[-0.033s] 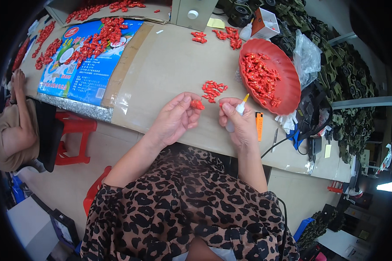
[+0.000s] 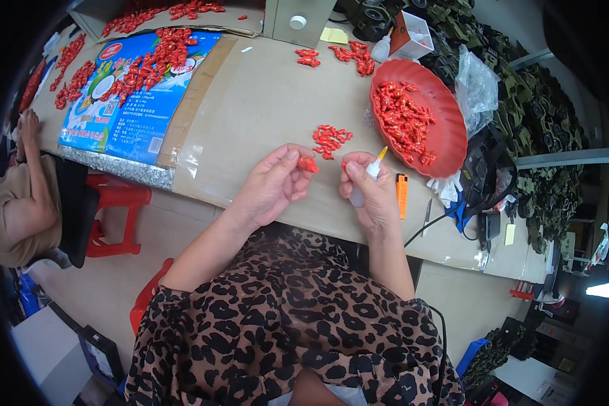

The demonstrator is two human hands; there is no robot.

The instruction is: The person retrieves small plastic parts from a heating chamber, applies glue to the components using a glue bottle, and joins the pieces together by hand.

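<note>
I am looking down on a long table covered in brown cardboard, with a blue printed sack flattened across its far left part and red plastic bits strewn over it. My left hand pinches a small red piece between thumb and fingertips, held just above the table's near edge. My right hand is curled around a small glue bottle with a yellow nozzle pointing up and away, and its thumb and forefinger seem to nip a second tiny red bit, though that is too small to tell for sure. The two hands are close together but apart. Just beyond them lies a little heap of red pieces on the cardboard. To the right sits a red oval tray with more red parts in it. An orange lighter lies just beside my right hand. At the far left another person's arm leans on the table near a red stool.
</note>
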